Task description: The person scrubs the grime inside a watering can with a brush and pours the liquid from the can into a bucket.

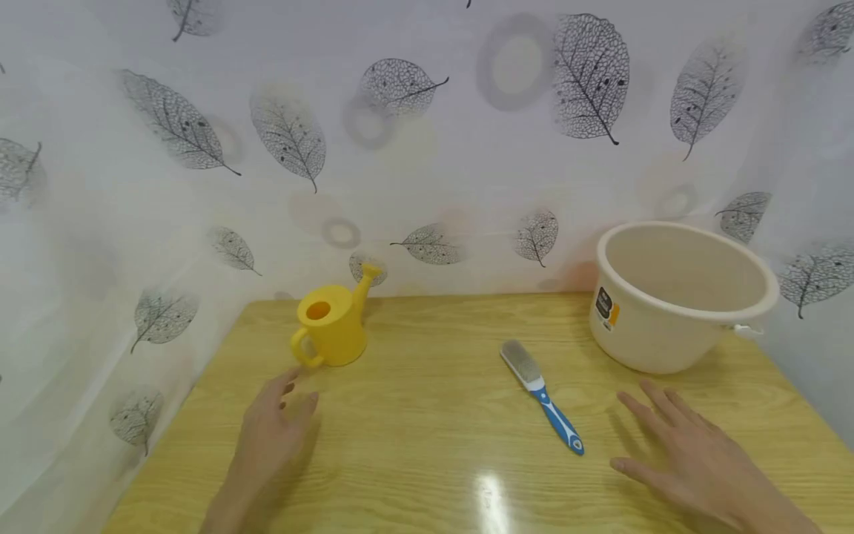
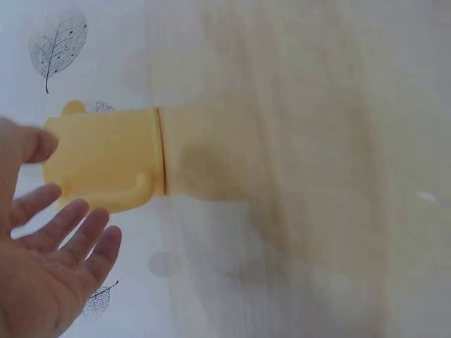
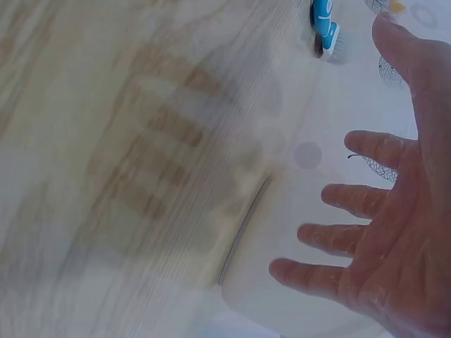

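Note:
A yellow watering can [image 1: 343, 337] stands upright toward the left back of the table, its spout pointing away and its handle toward the near left. Just short of that handle, my left hand [image 1: 270, 426] hovers with spread fingers and holds nothing; the left wrist view shows the can [image 2: 106, 155] beyond the fingertips. My right hand [image 1: 694, 452] is also spread and holds nothing, in front of a cream plastic bucket [image 1: 657, 337]. Between the hands lies a brush [image 1: 543, 400] with a blue and white handle, its grey bristles facing up at the far end.
The wood-grain table [image 1: 414, 445] meets a white cloth backdrop [image 1: 427, 185] printed with grey leaves along its back edge. The bucket stands at the back right with a label on its side and a handle fitting at its right.

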### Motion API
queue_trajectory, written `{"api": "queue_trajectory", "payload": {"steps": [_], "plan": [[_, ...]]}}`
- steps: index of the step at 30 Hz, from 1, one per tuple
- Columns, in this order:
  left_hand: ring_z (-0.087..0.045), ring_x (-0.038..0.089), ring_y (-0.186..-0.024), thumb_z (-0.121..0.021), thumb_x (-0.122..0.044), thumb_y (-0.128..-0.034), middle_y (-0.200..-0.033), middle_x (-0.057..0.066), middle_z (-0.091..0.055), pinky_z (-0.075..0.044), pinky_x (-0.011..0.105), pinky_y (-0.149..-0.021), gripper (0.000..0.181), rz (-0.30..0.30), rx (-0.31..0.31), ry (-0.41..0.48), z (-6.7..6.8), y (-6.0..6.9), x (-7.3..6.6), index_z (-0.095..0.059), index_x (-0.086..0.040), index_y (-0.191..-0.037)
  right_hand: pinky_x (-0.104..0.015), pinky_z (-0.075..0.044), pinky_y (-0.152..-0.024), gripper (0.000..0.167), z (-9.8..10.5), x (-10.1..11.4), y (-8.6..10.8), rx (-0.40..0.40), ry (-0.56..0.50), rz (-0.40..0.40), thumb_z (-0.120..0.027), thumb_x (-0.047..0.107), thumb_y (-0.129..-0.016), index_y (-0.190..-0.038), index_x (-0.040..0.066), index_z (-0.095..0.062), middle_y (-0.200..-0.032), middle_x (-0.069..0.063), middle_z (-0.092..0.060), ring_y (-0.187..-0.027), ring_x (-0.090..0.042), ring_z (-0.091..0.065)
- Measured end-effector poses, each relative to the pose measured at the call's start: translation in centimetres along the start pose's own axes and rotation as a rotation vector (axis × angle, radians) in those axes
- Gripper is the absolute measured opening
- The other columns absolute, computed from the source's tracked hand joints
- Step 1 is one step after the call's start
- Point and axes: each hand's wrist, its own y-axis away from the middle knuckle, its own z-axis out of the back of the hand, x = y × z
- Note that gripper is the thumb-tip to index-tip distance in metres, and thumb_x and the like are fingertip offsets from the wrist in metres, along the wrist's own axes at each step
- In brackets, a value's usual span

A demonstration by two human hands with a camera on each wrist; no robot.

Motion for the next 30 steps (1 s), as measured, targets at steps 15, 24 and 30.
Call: {"api": "queue_trajectory", "payload": {"steps": [15, 24, 30], "plan": [[-0.050, 0.033, -0.136, -0.044, -0.045, -0.1076, -0.152, 0.018, -0.046, -0.045, 0.013, -0.092, 0.059, 0.331, -0.108, 0.395, 0.3, -4.8, 0.4, -0.043, -0.004, -0.150, -0.062, -0.054, -0.083, 0.067, 0.4, 2.1, -2.2, -0.034, -0.068, 0.063, -0.077, 0.061, -0.082, -0.133, 0.019, -0.065, -0.136, -0.014, -0.064, -0.115, -0.041, -0.066], [-0.041, 0.040, -0.143, -0.032, -0.053, -0.1084, -0.154, 0.025, -0.043, -0.034, 0.055, -0.118, 0.069, 0.298, -0.051, 0.427, -1.0, -7.0, 0.2, -0.035, 0.000, -0.153, -0.061, -0.054, -0.085, 0.068, 0.6, 2.7, -3.3, 0.047, -0.060, 0.026, -0.069, 0.069, -0.085, -0.130, 0.018, -0.069, -0.131, -0.012, -0.067, -0.114, -0.039, -0.067], [-0.053, 0.024, -0.127, -0.030, -0.055, -0.1086, -0.136, 0.018, -0.060, -0.040, 0.032, -0.106, 0.063, 0.268, -0.021, 0.402, -1.8, -7.4, 0.4, -0.054, -0.001, -0.131, -0.059, -0.055, -0.087, 0.063, 0.0, 2.9, -3.0, 0.048, -0.076, 0.036, -0.070, 0.067, -0.085, -0.125, 0.018, -0.071, -0.128, -0.010, -0.069, -0.110, -0.035, -0.069]]}}
